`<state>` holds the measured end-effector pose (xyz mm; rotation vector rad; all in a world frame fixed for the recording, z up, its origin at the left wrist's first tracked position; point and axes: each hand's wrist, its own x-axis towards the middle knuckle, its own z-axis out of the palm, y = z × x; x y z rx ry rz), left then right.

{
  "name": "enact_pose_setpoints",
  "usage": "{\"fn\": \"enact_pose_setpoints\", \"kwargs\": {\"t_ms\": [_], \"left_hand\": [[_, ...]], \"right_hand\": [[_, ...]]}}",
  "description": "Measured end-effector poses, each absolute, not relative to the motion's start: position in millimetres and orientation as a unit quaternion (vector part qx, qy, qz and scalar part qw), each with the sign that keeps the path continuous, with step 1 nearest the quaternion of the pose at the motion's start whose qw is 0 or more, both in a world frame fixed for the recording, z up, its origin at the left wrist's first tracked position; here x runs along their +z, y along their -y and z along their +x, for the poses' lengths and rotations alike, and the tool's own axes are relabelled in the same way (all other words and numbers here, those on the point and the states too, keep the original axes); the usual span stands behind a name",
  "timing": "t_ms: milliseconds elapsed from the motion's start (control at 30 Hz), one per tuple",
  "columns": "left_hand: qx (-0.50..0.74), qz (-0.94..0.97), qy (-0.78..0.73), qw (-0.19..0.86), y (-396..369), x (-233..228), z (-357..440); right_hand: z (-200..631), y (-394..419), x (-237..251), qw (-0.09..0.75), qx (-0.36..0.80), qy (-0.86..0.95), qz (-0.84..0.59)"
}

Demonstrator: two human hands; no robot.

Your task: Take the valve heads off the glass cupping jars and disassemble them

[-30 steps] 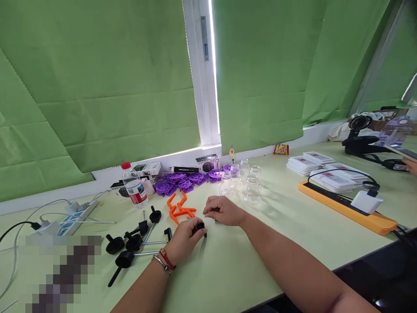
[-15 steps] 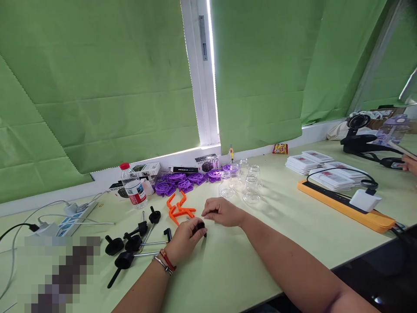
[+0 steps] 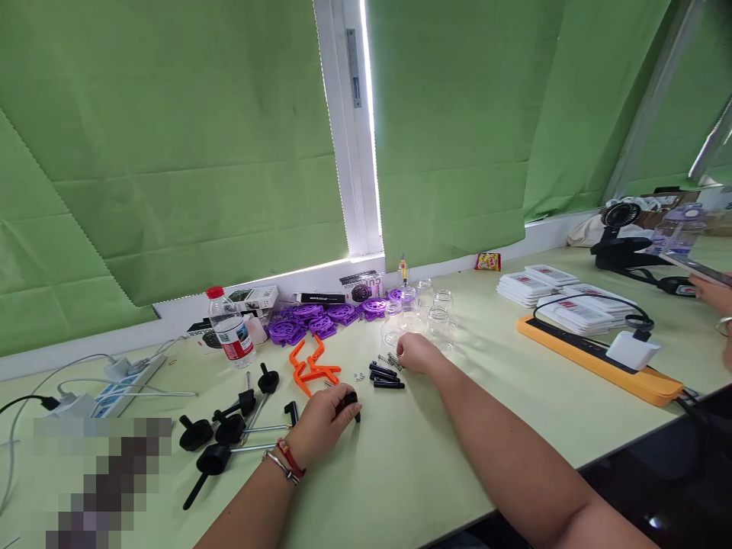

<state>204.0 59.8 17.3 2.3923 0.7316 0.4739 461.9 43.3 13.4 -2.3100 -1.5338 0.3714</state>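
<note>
My left hand [image 3: 321,421] rests on the pale green table [image 3: 435,457] and grips a small black part [image 3: 350,399] by its fingertips. My right hand [image 3: 416,352] is farther back, fingers curled down over small metal springs [image 3: 392,359]. Beside it lie several short black pins [image 3: 384,376] and tiny metal bits [image 3: 359,376]. Orange plastic pieces [image 3: 312,367] lie just behind my left hand. Whether my right hand has pinched anything is hidden.
Black knobs with metal rods [image 3: 229,431] lie left. Purple wheels [image 3: 320,318], clear jars [image 3: 426,309], a water bottle [image 3: 227,329] and boxes [image 3: 361,287] line the back. A power strip [image 3: 123,379] sits far left, an orange strip [image 3: 600,358] and white packets [image 3: 543,280] right. Another person's hand [image 3: 712,293] is at far right.
My right hand has moved back and to the right, from beside my left hand to the springs, uncovering the black pins. My left hand has stayed put.
</note>
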Motion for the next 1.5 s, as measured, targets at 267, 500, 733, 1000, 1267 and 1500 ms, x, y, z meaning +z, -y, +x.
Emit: {"fn": "enact_pose_setpoints", "kwargs": {"t_ms": [267,500,733,1000,1267,1500], "left_hand": [[0.182,0.899,-0.272,0.291,-59.9,16.7,203.6],[0.18,0.904,-0.263,0.286,-60.5,16.4,204.0],[0.184,0.905,-0.256,0.287,-60.5,15.1,203.9],[0.196,0.904,-0.245,0.292,-62.5,11.1,205.5],[0.181,0.907,-0.247,0.289,-65.5,8.6,205.9],[0.196,0.906,-0.253,0.279,-64.2,4.0,207.5]], "right_hand": [[464.0,-42.2,13.0,0.145,0.149,0.518,-0.829],[460.7,-40.0,15.6,0.183,0.147,0.531,-0.814],[439.6,-34.3,23.9,0.307,0.203,0.596,-0.714],[388.8,-17.0,28.1,0.448,0.415,0.653,-0.448],[389.4,-14.4,28.9,0.389,0.36,0.717,-0.453],[392.6,-16.0,27.5,0.398,0.349,0.713,-0.459]]}}
